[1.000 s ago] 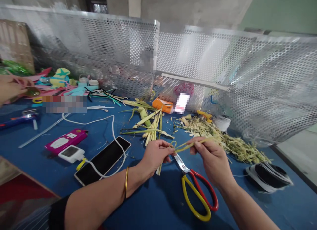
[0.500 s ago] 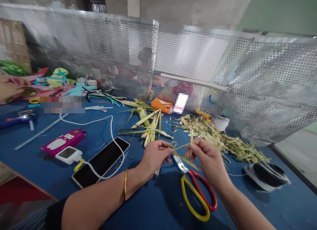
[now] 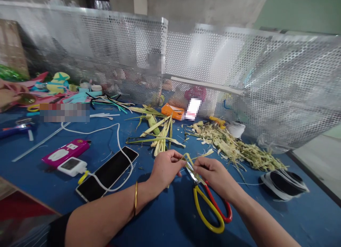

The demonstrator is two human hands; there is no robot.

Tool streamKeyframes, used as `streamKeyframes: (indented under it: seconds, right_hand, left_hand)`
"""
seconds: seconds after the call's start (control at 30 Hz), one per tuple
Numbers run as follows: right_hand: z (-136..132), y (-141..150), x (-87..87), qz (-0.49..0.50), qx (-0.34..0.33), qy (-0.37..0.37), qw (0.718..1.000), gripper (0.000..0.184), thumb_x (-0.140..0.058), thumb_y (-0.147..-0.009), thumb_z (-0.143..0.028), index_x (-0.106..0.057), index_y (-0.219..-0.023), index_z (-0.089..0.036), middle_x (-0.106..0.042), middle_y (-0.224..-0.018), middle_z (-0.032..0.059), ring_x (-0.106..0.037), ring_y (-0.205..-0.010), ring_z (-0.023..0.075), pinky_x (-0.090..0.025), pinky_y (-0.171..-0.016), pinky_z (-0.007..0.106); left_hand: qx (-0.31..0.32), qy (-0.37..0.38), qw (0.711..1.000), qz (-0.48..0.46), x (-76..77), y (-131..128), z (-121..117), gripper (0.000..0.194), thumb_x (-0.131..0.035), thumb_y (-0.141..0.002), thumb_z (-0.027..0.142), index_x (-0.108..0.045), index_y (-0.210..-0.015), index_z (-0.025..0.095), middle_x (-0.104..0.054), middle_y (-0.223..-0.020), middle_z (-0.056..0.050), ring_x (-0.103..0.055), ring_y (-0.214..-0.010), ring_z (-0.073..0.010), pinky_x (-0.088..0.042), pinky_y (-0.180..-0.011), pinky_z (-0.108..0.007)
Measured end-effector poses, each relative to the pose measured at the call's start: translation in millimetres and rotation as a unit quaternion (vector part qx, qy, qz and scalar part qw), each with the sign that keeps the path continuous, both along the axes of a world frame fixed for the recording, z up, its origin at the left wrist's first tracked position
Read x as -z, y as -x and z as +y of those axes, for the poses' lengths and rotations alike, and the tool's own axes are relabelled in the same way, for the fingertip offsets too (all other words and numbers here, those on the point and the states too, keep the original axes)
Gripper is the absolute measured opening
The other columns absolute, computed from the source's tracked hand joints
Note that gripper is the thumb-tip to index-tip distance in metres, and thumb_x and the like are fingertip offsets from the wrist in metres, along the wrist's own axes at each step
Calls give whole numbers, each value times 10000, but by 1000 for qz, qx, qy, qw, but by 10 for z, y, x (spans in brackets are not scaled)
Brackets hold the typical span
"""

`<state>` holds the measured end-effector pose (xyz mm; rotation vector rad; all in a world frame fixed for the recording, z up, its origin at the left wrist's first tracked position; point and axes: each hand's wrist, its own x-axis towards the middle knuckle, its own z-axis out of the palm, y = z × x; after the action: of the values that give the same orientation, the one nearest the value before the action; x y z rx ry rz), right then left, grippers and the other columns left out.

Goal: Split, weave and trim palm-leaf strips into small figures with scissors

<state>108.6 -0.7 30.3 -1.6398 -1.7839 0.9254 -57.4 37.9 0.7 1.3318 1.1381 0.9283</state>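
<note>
My left hand [image 3: 165, 168] pinches a thin yellow-green palm leaf strip [image 3: 189, 159] that is bent into a small loop. My right hand [image 3: 213, 176] is closed on the other part of the same strip, close against the left hand, with the strip's free end sticking out to the upper right. Both hands hover just above the blue table [image 3: 165, 218]. Scissors [image 3: 210, 208] with one yellow and one red handle lie on the table right under my right hand, blades pointing toward the strip.
A bundle of leaf strips [image 3: 160, 133] lies beyond my hands, a heap of leaf trimmings [image 3: 234, 147] to the right. A phone [image 3: 108, 173] on a white cable, a pink device [image 3: 66, 152] and a black-and-white spool [image 3: 286, 181] lie around. Another person's hand [image 3: 9, 94] works far left. A perforated metal screen [image 3: 213, 69] stands behind.
My right hand has come down and leftward, closing the gap to my left hand above the scissor blades. The strip has been folded tighter between them. My left hand barely moved.
</note>
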Motion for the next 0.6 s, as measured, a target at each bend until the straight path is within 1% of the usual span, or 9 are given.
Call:
streamKeyframes:
  seconds: [0.17,0.3,0.37,0.4,0.43,0.47,0.5,0.53,0.6]
  right_hand:
    - [9,19,29,-16,-21,7,1000,256,-489,-790,-333,-459,-571,-203,-432,-567,-35,-401,-586,127,-291,-553,252]
    - [8,34,87,-34,8,-10,999,273,-502,-807,-362,-485,-582,-208,-489,-537,-28,-433,-539,127,-295,-513,250]
    - [2,38,95,5,41,-7,999,173,-539,-791,-353,-523,-686,-217,-548,-553,-30,-460,-500,125,-315,-483,244]
    - [-2,38,88,41,57,-5,998,115,-564,-774,-335,-543,-781,-221,-574,-568,-35,-471,-479,124,-327,-467,241]
    - [-6,37,73,80,69,1,994,166,-587,-755,-311,-550,-892,-225,-590,-581,-43,-475,-458,121,-337,-452,239]
    - [-9,34,52,117,76,9,990,269,-610,-734,-288,-543,-987,-224,-592,-584,-54,-473,-437,115,-342,-436,234]
    - [-10,30,26,146,73,24,986,343,-630,-716,-271,-541,-1042,-217,-585,-578,-64,-467,-422,106,-345,-424,228]
    - [-9,25,-1,169,62,47,983,362,-650,-704,-267,-558,-1048,-205,-570,-564,-71,-461,-412,95,-348,-416,220]
    - [-2,14,-46,205,34,103,973,288,-691,-691,-305,-613,-939,-180,-558,-554,-69,-465,-413,75,-365,-407,199]
  left_hand:
    - [-1,-13,1000,22,24,11,-8,80,-643,-709,236,-631,-749,169,-645,-590,20,-563,-419,-104,-416,-429,-209]
    - [17,-36,997,59,42,2,-58,84,-633,-715,244,-643,-760,174,-659,-635,7,-580,-472,-115,-437,-463,-214]
    - [35,-83,991,97,36,-2,-93,83,-615,-730,241,-662,-758,179,-665,-652,-1,-589,-521,-122,-436,-495,-212]
    - [45,-107,986,116,26,-2,-110,89,-602,-739,235,-672,-755,183,-670,-660,-4,-590,-543,-124,-431,-510,-210]
    - [55,-128,981,133,12,0,-124,100,-588,-747,225,-680,-754,187,-675,-669,-7,-590,-559,-125,-425,-522,-208]
    - [67,-142,977,147,-4,3,-136,114,-576,-752,213,-687,-753,191,-680,-676,-7,-589,-568,-126,-419,-531,-207]
    - [74,-153,973,157,-22,8,-143,128,-565,-756,205,-692,-751,195,-683,-682,-5,-586,-572,-126,-414,-538,-207]
    - [87,-161,969,164,-39,15,-145,133,-569,-752,199,-700,-768,202,-689,-693,-2,-586,-576,-127,-410,-544,-207]
    - [105,-171,964,174,-68,30,-139,158,-564,-767,214,-719,-799,218,-696,-704,3,-586,-579,-131,-402,-549,-210]
